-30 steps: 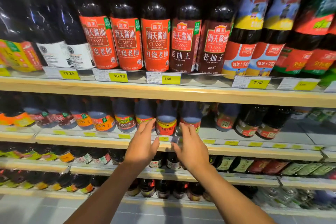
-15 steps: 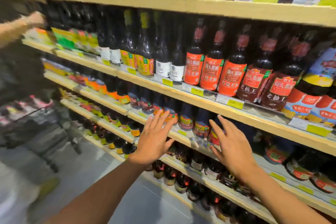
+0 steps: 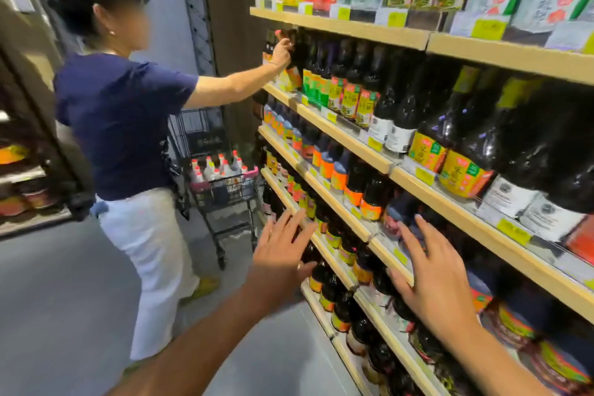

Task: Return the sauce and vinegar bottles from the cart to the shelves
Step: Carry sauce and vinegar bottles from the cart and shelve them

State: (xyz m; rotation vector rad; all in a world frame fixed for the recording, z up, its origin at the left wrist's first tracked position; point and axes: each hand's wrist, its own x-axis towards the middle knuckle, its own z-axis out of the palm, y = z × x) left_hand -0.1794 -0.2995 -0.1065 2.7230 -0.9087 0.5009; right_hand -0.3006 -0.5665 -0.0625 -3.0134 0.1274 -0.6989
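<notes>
My left hand and my right hand are both held out with fingers spread, empty, in front of the lower wooden shelves on the right. Dark sauce and vinegar bottles with coloured labels fill every shelf level. A shopping cart stands further down the aisle, holding several bottles with white and red caps. Neither hand touches a bottle as far as I can see.
A person in a navy top and white trousers stands to the left between me and the cart, reaching a hand to an upper shelf bottle. Grey floor spreads on the left. Another shelf unit is at far left.
The view has swung left from facing the shelves to looking down the aisle. Both hands have come back from the bottles on the shelf and stay spread and empty. The person and cart came into view.
</notes>
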